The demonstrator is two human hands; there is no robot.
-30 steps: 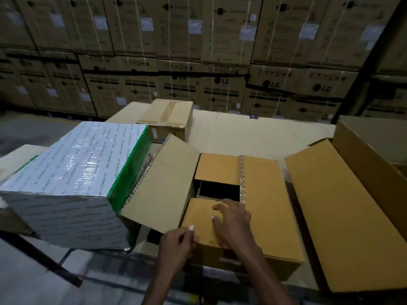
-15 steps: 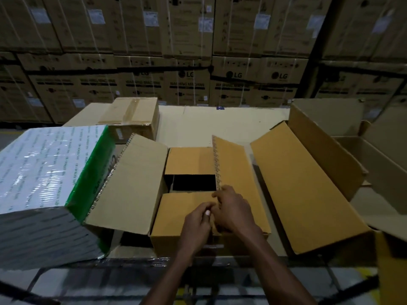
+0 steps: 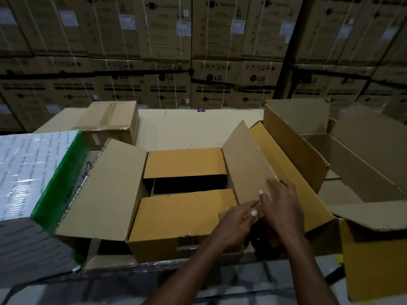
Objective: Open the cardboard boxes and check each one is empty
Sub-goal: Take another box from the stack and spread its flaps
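The right flap (image 3: 246,164) of the middle box (image 3: 187,223), which lay nearly flat, was lifted upright. Both hands, left hand (image 3: 236,223) and right hand (image 3: 283,208), shifted rightward to its near edge.

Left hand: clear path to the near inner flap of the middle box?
Probably yes. The left hand hovers at the near inner flap edge; nothing lies on it, and the right flap is lifted clear.

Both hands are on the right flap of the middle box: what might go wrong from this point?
1. The inner flaps lie nearly flat, leaving only a dark slot, so the emptiness check might be skipped or misjudged.
2. The right flap, pushed by the left hand and right hand, may jam against the neighbouring open box.
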